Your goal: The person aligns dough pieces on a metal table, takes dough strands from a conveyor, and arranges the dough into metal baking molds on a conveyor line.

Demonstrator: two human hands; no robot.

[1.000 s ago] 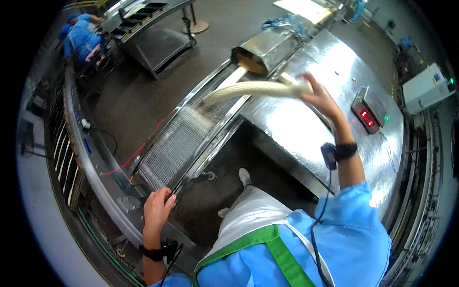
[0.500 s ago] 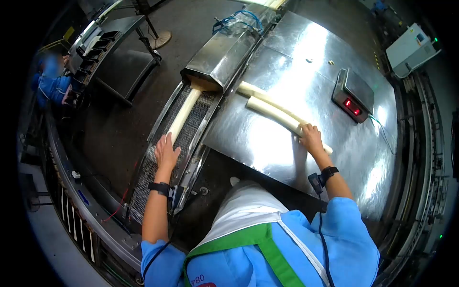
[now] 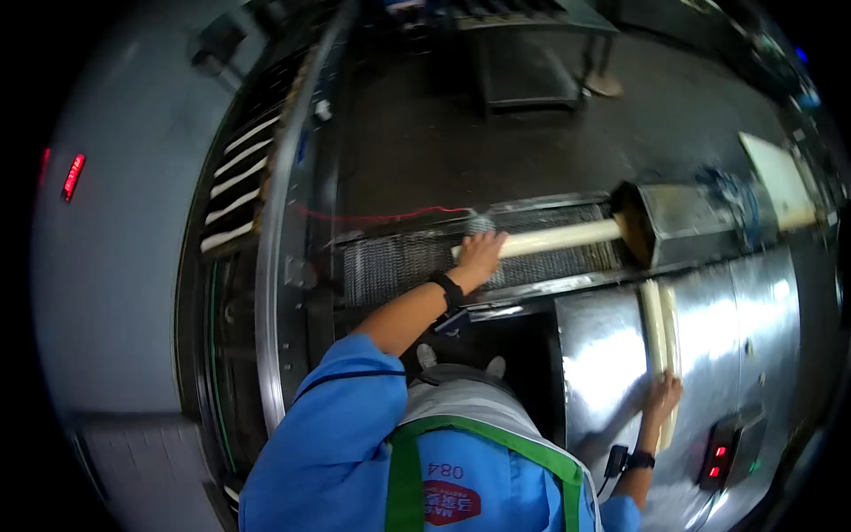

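On the mesh conveyor [image 3: 390,266] a long pale dough roll [image 3: 563,238] reaches out of the metal housing [image 3: 700,222]. My left hand [image 3: 481,254] is closed over the free end of that roll. Two more pale rolls [image 3: 656,328] lie side by side on the shiny metal table [image 3: 603,355]. Near their lower part, my right hand [image 3: 663,395] rests with its fingers bent on the rolls; its fingertips are small and partly hidden, so its grip is unclear.
A scale [image 3: 743,443] with red digits stands on the metal table. At the left runs a curved rail [image 3: 277,266] beside dark trays holding pale strips [image 3: 238,199]. A red cord [image 3: 381,217] crosses behind the conveyor. Another table [image 3: 532,75] stands beyond.
The view has turned toward the left rail. My left hand has closed over the end of the conveyor roll. The roll my right hand carried in the air earlier now lies on the table.
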